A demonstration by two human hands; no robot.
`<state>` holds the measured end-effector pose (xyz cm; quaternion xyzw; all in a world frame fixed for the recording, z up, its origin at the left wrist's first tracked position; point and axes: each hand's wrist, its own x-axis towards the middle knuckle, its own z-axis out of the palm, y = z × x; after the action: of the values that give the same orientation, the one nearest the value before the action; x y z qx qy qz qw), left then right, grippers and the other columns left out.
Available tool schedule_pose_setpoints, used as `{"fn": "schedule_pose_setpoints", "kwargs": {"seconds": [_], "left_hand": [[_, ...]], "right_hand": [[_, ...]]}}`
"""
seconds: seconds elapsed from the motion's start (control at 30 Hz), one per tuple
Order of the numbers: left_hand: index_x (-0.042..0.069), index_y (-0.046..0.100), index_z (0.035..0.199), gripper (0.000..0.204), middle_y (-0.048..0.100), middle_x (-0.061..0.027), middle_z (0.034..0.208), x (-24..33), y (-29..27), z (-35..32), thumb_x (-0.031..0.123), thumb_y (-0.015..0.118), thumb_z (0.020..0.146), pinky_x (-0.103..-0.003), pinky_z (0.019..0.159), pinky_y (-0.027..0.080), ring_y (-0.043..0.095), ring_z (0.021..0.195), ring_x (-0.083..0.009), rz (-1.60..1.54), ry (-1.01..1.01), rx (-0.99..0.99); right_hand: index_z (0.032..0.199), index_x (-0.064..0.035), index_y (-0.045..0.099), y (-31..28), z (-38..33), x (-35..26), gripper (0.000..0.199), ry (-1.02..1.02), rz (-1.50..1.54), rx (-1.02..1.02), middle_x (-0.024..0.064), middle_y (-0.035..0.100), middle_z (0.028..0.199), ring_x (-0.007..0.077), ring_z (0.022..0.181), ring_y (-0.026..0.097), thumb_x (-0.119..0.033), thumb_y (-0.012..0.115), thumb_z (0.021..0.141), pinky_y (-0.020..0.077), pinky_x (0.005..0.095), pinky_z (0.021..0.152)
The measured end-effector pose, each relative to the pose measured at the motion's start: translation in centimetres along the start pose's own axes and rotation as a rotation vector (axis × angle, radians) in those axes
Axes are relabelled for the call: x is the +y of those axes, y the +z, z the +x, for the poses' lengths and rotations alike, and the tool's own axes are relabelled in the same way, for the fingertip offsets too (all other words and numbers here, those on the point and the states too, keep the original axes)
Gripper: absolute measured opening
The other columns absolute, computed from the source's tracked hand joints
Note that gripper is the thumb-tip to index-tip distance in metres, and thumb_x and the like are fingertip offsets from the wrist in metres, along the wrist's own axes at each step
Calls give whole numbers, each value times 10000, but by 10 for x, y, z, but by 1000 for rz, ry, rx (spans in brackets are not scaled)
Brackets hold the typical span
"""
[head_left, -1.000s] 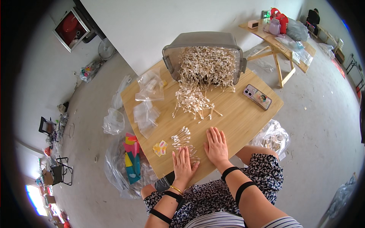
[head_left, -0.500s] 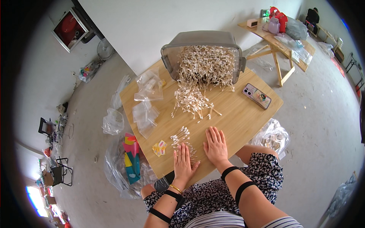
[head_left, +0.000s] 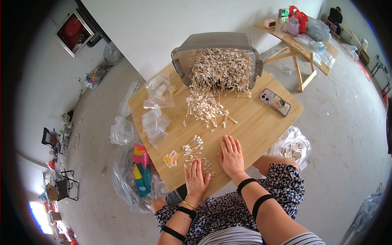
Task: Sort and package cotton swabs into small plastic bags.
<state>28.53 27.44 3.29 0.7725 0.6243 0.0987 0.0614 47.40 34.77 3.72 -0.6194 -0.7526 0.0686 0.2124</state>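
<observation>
At the left edge of the wooden worktop (head_left: 251,122), thin clear plastic bags (head_left: 157,94) lie limp and creased, with small flat yellow-and-white packets (head_left: 171,159) nearer the front of that edge. Just right of these, a loose fan of cotton swabs (head_left: 193,145) shows slim sticks and soft white tips. The left hand (head_left: 197,179) lies over the swabs nearest the front edge, fingers straight, thumb spread to the side; I cannot tell whether any are pinned beneath. The step in hand looks like handling this small batch, and the next move probably calls for a light, flat touch, as such sticks roll easily. By the far edge, a grey see-through tub (head_left: 218,40) on its side spills a tangled heap (head_left: 220,69) of swabs. The right hand (head_left: 232,156) rests palm down, fingers close together, thumb slightly out, apparently holding nothing. Near the right corner lies a smooth, rounded phone (head_left: 275,102)
</observation>
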Motion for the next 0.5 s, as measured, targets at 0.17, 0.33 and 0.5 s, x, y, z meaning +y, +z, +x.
{"fn": "schedule_pose_setpoints", "kwargs": {"seconds": [0.17,0.33,0.5], "left_hand": [[-45,232,1538,821,262,-191,1603,2,-8,10,505,466,975,-556,1228,83,196,1513,-322,60,56,5],[-59,208,1541,841,192,-206,1630,-1,-7,11,509,464,977,-524,1233,94,137,1524,-355,-24,87,-30],[-57,205,1541,855,172,-219,1632,-5,0,2,516,473,966,-527,1230,79,131,1523,-367,-49,107,-44]], "right_hand": [[1462,-24,429,1,1,1,587,2,6,1,131,393,1537,267,1453,320,-299,522,952,207,450,1225],[1460,-23,431,0,1,0,584,1,13,16,130,394,1536,266,1450,325,-305,516,956,207,450,1225],[1462,-25,430,0,1,0,586,1,13,9,128,393,1537,262,1452,322,-312,511,958,204,450,1226]]}}
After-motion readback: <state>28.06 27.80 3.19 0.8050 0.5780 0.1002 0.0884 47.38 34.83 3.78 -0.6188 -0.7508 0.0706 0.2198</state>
